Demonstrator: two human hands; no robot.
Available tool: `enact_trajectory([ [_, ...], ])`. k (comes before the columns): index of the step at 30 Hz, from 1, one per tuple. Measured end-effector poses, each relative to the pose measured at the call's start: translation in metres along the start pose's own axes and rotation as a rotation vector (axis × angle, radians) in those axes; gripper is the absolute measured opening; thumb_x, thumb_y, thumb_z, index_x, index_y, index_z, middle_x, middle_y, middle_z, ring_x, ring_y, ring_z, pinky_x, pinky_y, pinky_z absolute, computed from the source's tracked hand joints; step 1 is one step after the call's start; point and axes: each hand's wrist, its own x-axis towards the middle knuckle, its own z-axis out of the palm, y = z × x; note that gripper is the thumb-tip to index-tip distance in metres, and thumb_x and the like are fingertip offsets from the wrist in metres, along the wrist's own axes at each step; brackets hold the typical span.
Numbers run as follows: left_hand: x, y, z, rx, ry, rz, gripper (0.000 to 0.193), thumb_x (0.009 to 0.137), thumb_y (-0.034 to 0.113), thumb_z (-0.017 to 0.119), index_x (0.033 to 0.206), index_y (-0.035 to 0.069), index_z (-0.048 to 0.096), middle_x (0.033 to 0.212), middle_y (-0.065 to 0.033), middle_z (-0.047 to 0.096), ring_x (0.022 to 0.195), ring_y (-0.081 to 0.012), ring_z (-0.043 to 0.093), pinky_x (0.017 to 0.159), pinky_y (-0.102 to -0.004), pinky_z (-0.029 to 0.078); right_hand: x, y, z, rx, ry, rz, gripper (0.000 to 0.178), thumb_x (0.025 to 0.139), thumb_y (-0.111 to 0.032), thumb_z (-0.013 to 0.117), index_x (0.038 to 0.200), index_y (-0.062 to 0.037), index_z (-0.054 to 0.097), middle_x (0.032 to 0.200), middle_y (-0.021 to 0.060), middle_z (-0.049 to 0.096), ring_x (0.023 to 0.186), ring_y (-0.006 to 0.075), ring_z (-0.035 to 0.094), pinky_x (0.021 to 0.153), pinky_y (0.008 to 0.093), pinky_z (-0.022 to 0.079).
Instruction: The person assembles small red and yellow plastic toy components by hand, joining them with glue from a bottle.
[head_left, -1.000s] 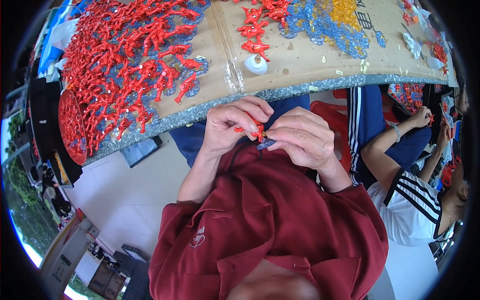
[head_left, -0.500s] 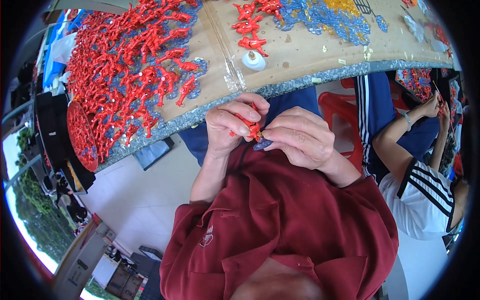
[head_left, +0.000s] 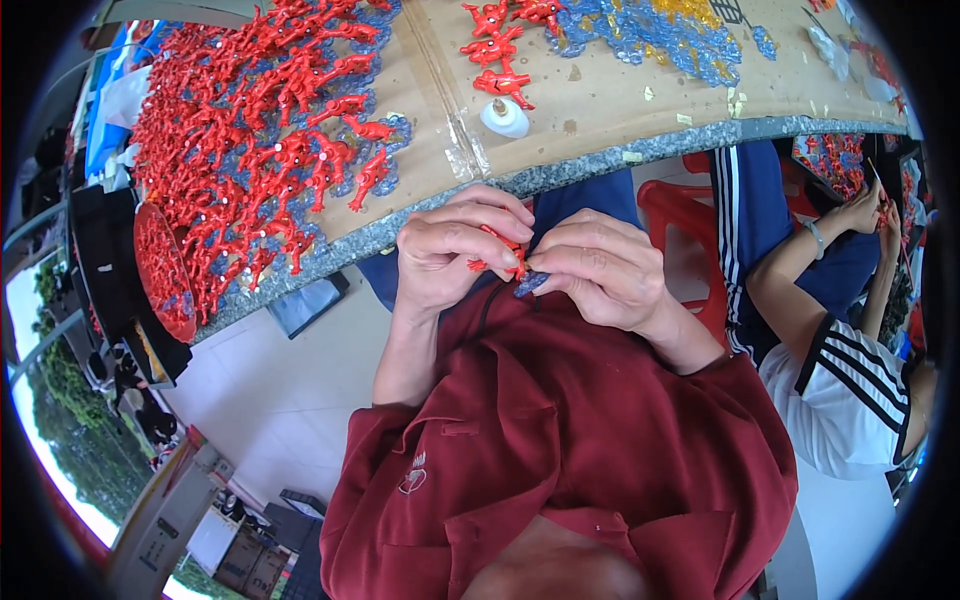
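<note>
My left hand point(head_left: 452, 255) and my right hand point(head_left: 600, 270) meet just below the table edge, above my dark red shirt. Between the fingertips sits a small red plastic piece point(head_left: 497, 262), pinched by the left fingers. My right fingers pinch a small blue glittery piece point(head_left: 530, 284) pressed against it. Most of both pieces is hidden by my fingers.
A cardboard-covered table point(head_left: 610, 100) carries a big heap of red pieces on blue ones point(head_left: 250, 150), a few red pieces point(head_left: 500, 60), blue and yellow glitter pieces point(head_left: 670, 30) and a small white cap point(head_left: 505, 118). A seated person in a striped shirt point(head_left: 850, 390) works at right, by a red chair point(head_left: 680, 220).
The view shifted slightly, so the table sits higher. Both hands stay together at the same spot, fingers working the red and blue pieces.
</note>
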Motion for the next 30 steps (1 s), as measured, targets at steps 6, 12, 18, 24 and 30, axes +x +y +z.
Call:
enact_trajectory([
  [6, -0.007, 0.019, -0.003, 0.106, 0.089, -0.093, 0.017, 0.065, -0.009, 0.063, 0.077, 0.002, 0.066, 0.082, -0.0125, 0.064, 0.082, -0.0273, 0.061, 0.069, -0.0333, 0.052, 0.005, 0.005, 0.003, 0.049, -0.043, 0.046, 0.028, 0.059, -0.005, 0.074, 0.083, 0.0023, 0.062, 0.079, 0.0126, 0.061, 0.067, 0.0257, 0.060, 0.058, 0.0315, 0.049],
  [12, 0.004, 0.048, -0.002, 1.077, 0.335, -0.054, 0.025, 0.061, -0.003, 0.069, 0.084, 0.004, 0.064, 0.078, -0.0059, 0.063, 0.074, -0.0236, 0.058, 0.065, -0.0312, 0.046, 0.013, 0.007, -0.005, -0.198, 0.051, 0.246, 0.032, 0.061, -0.003, 0.073, 0.091, 0.0018, 0.063, 0.087, 0.0138, 0.063, 0.076, 0.0262, 0.062, 0.066, 0.0324, 0.050],
  [18, 0.020, 0.034, -0.015, 1.622, 0.424, 0.049, 0.027, 0.058, 0.009, 0.077, 0.084, 0.010, 0.067, 0.077, -0.0005, 0.063, 0.076, -0.0199, 0.049, 0.070, -0.0297, 0.040, 0.028, 0.014, -0.002, -0.309, 0.145, 0.303, 0.036, 0.063, -0.005, 0.074, 0.097, 0.0001, 0.062, 0.093, 0.0127, 0.062, 0.075, 0.0211, 0.060, 0.061, 0.0273, 0.049],
  [24, 0.025, 0.036, -0.010, 1.706, 0.495, 0.113, 0.029, 0.059, 0.018, 0.075, 0.086, 0.012, 0.067, 0.080, -0.0004, 0.057, 0.081, -0.0205, 0.047, 0.074, -0.0319, 0.034, 0.044, 0.031, 0.012, -0.424, 0.119, 0.269, 0.044, 0.063, -0.011, 0.076, 0.103, -0.0016, 0.059, 0.095, 0.0133, 0.062, 0.081, 0.0239, 0.061, 0.067, 0.0321, 0.049],
  [30, 0.023, 0.014, 0.018, 1.387, 0.303, 0.204, 0.039, 0.063, 0.012, 0.072, 0.101, 0.006, 0.062, 0.091, -0.0048, 0.055, 0.086, -0.0219, 0.048, 0.066, -0.0334, 0.041, 0.045, 0.033, 0.002, -0.418, 0.202, 0.205, 0.032, 0.067, -0.003, 0.071, 0.096, 0.0010, 0.059, 0.087, 0.0126, 0.063, 0.075, 0.0239, 0.060, 0.065, 0.0305, 0.048],
])
